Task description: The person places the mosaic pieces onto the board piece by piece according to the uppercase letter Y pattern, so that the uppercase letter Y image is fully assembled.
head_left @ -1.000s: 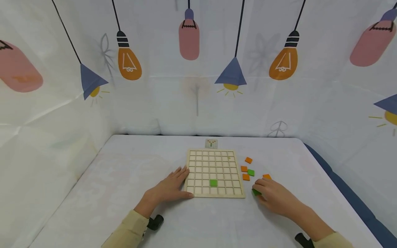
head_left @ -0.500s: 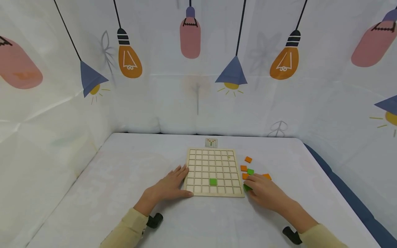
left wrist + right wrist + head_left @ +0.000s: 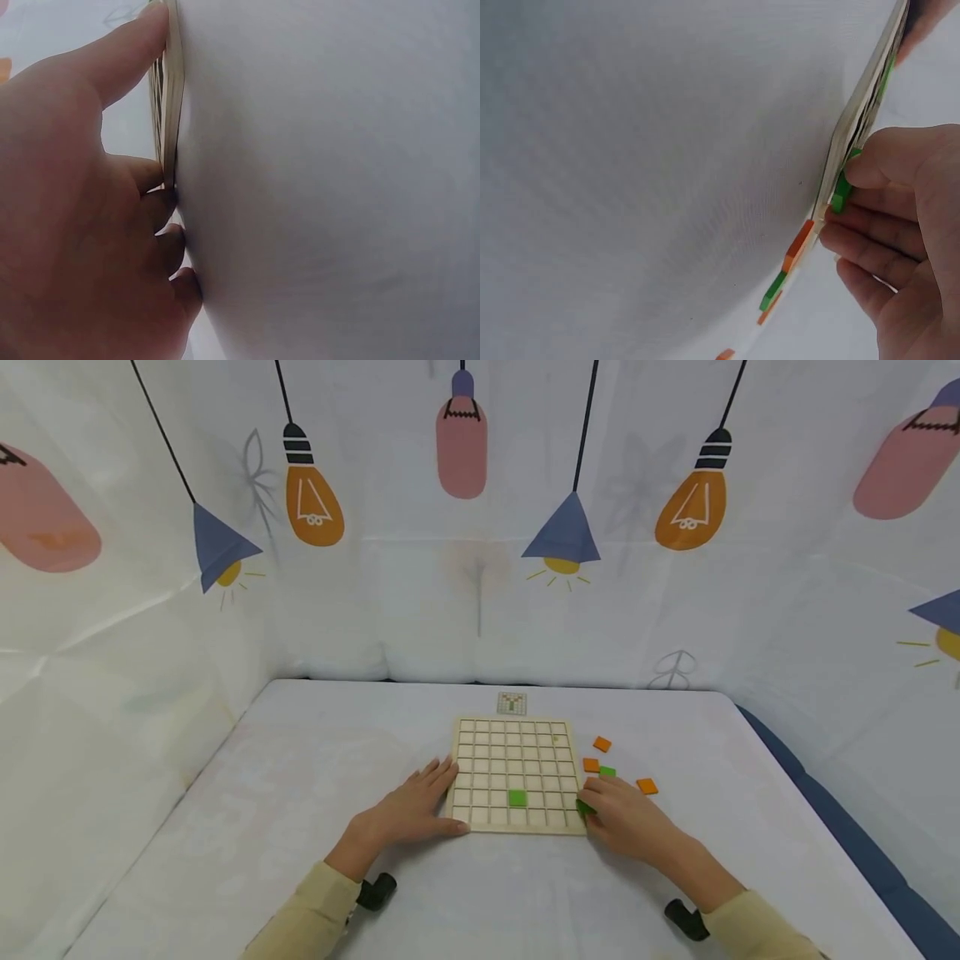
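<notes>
A wooden grid board (image 3: 491,766) lies flat on the table, with one green square tile (image 3: 517,798) set in a cell of a lower row. Along the board's left edge rests my left hand (image 3: 411,808), fingers extended and thumb at the near left corner. My right hand (image 3: 630,822) pinches another green tile (image 3: 846,182) between thumb and fingers, at the board's lower right edge. Just beyond that hand lie orange tiles (image 3: 591,765) and a further green tile (image 3: 607,772); one orange tile (image 3: 798,245) is mostly covered by the hand in the head view.
A small card with a grid pattern (image 3: 512,703) lies behind the board. Two more orange tiles sit apart on the right: a far tile (image 3: 602,744) and a nearer tile (image 3: 647,786). A white curtain printed with lamps (image 3: 420,610) stands behind the table.
My right hand has moved left with the green tile, from beside the loose tiles to the board's right edge. The left hand has stayed at the board.
</notes>
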`<state>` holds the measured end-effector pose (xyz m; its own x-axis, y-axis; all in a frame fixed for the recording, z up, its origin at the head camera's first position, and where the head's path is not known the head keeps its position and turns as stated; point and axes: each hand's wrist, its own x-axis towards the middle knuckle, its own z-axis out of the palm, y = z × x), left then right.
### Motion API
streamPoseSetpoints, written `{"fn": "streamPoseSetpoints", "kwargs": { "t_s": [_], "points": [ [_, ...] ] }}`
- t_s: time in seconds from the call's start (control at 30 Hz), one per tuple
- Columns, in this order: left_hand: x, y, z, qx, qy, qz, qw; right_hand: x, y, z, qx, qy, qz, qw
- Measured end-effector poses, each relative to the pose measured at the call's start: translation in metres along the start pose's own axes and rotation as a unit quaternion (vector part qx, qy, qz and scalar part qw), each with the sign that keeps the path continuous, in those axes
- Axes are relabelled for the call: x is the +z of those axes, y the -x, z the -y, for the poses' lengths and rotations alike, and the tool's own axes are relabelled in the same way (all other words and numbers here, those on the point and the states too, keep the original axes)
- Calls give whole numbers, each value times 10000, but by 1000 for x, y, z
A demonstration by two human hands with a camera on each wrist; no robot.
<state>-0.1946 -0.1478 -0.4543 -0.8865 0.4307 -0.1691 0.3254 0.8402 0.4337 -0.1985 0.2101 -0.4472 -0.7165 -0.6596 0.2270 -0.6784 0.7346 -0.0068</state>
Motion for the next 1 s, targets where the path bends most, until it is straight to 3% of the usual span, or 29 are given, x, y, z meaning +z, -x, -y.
{"fn": "streamPoseSetpoints", "kwargs": {
  "t_s": [0.37,1.0],
  "points": [
    [0,-1,-1,64,7,-48,10000,5,-14,2,-35,-235,-168,9996],
    [1,-1,-1,6,9,-50,10000,14,-40,15,109,-260,0,9996]
  ]
}}
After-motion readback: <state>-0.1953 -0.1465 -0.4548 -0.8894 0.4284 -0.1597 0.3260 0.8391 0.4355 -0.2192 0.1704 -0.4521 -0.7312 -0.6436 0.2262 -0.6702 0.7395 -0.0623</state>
